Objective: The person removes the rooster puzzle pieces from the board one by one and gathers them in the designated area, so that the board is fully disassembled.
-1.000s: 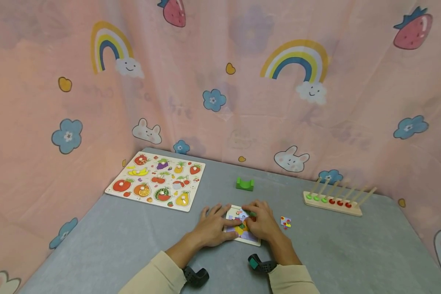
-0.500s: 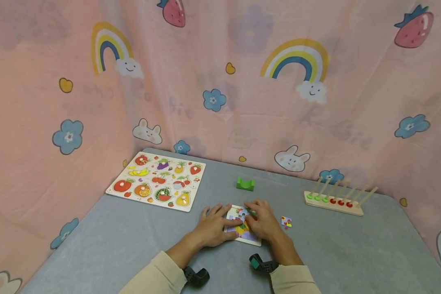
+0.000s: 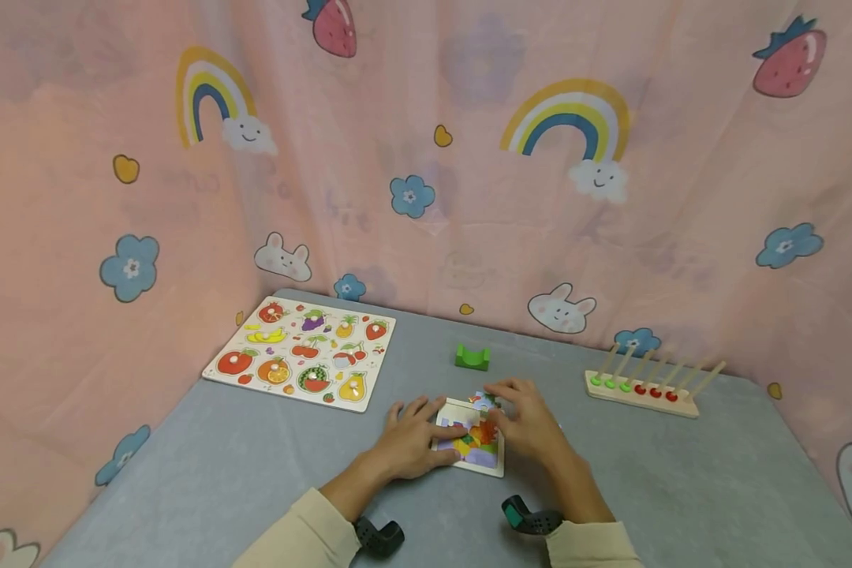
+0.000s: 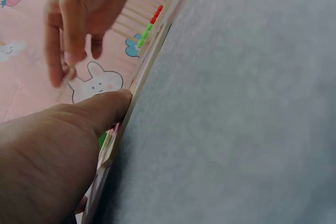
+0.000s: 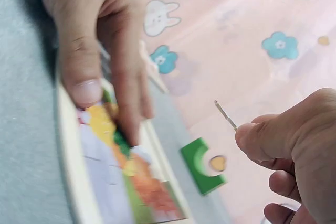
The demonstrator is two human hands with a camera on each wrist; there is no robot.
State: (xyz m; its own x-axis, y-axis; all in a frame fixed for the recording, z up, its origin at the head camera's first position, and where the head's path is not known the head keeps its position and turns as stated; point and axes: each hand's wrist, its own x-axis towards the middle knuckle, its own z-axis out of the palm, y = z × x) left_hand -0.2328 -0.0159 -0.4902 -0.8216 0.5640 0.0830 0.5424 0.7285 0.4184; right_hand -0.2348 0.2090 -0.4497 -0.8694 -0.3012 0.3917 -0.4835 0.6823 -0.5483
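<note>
Jigsaw puzzle (image 3: 479,453): laid flat on the grey surface (image 3: 291,473), in front of the person and between both hands; lavender, yellow, green and orange-red areas are seen in a pale wooden tray, with pale wood visible toward its far side.
Right fingers: a puzzle piece (image 5: 225,115) is pinched between thumb and fingertips of the right hand (image 3: 528,418); it is held above the far right part of the puzzle and is seen nearly edge-on from the right wrist.
Left fingers: those of the left hand (image 3: 412,442) are extended and spread, nothing gripped; the index finger is laid over the puzzle, the thumb along its near left part.
Wrists: a black device is worn on each, the left (image 3: 379,536) and the right (image 3: 531,519), beside beige sleeves (image 3: 312,525).
Green block (image 3: 472,360): stood beyond the puzzle, its top hollowed in a curve.
Fruit board (image 3: 301,351): laid at far left, printed with fruits.
Peg stand (image 3: 642,396): placed at far right; green and red beads are carried low on its slanting pegs.
Backdrop (image 3: 369,110): pink cloth, patterned with rainbows, rabbits, flowers and strawberries.
</note>
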